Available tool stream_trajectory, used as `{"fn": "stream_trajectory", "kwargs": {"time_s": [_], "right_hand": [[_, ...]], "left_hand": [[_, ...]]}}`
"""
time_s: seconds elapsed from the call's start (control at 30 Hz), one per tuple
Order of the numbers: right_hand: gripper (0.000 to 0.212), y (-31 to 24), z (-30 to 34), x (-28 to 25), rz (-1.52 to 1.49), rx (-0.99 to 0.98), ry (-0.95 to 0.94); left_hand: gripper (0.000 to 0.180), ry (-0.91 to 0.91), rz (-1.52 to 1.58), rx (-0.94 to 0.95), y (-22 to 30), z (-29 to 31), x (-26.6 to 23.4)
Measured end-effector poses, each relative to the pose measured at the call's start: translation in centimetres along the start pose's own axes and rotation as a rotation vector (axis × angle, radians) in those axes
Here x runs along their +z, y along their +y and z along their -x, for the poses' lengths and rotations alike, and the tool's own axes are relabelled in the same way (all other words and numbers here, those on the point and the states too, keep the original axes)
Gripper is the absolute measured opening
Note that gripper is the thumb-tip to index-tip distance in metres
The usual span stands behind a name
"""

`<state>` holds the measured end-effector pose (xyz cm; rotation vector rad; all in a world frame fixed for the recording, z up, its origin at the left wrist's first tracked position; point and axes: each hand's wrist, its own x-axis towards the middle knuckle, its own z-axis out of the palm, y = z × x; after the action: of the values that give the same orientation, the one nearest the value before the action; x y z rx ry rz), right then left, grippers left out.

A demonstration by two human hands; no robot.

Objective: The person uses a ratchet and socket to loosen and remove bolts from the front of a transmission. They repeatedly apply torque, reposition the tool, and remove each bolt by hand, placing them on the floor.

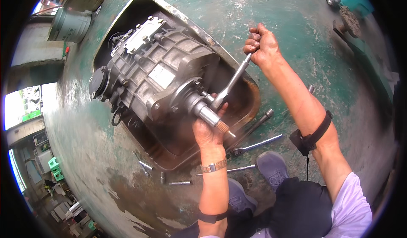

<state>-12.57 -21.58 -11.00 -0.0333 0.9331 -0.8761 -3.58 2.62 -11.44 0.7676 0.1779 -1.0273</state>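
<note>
A grey metal gearbox [148,68] lies in a deep, dirty tray [254,100], its splined shaft [207,114] pointing toward me. My right hand [263,45] is closed round the handle end of a ratchet wrench [234,82], to the right of the gearbox. The wrench slants down to a socket on it, set against the collar beside the shaft. My left hand [210,133] reaches under the shaft, fingers curled up round the ratchet head. The shaft hides part of those fingers.
On the floor near my shoes [271,170] lie a second ratchet [258,144], a long extension bar [260,120], a thin rod [241,169] and several sockets [180,183]. A bucket [70,25] stands far left; a green machine part [354,1] is far right.
</note>
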Motion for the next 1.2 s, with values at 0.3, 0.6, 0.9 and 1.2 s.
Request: {"fn": "stream_trajectory", "kwargs": {"time_s": [0.3, 0.6, 0.9, 1.2], "right_hand": [[0.031, 0.0, -0.2, 0.2, 0.008, -0.009, 0.007], [0.037, -0.6, -0.3, 0.8, 0.187, 0.040, 0.000], [0.041, -0.9, -0.4, 1.1, 0.309, 0.003, 0.115], [0.040, -1.0, -0.4, 1.2, 0.363, -0.016, 0.170]], "left_hand": [[0.035, 0.323, -0.085, 0.260, -0.6, 2.9, 4.2], [0.046, 0.302, -0.471, -0.214, 1.3, 0.6, 4.5], [0.009, 0.261, -0.616, 0.007, -2.3, -1.4, 3.3], [0.030, 0.373, -0.794, 0.048, -0.1, -0.3, 4.8]]}}
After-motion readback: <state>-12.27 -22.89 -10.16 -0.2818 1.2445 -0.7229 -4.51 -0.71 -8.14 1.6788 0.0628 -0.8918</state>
